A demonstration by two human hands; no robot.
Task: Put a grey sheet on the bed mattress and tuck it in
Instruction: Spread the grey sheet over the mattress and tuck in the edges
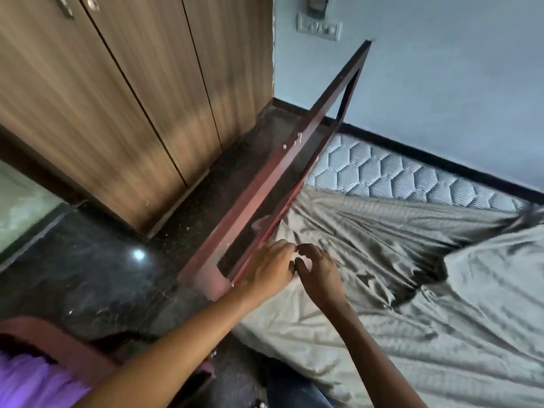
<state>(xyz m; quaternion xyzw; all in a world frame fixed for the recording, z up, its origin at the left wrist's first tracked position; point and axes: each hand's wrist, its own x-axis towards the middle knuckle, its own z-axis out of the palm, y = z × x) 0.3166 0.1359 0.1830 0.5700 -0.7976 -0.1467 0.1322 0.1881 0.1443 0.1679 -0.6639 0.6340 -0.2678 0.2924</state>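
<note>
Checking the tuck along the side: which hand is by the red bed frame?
The left hand, right at the bed frame; the right hand is further in, over the grey sheet.

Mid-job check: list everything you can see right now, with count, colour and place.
grey sheet: one, grey, rumpled over most of the mattress
mattress: one, pale blue quilted, far strip uncovered
bed frame: one, reddish-brown, along the mattress's left side
wardrobe: one, brown wood, left
floor: one, dark glossy, below wardrobe
switch panel: one, white, top centre
purple cloth: one, purple, bottom left
left hand: one, at sheet's edge by bed frame
right hand: one, beside it, grip unclear
</note>
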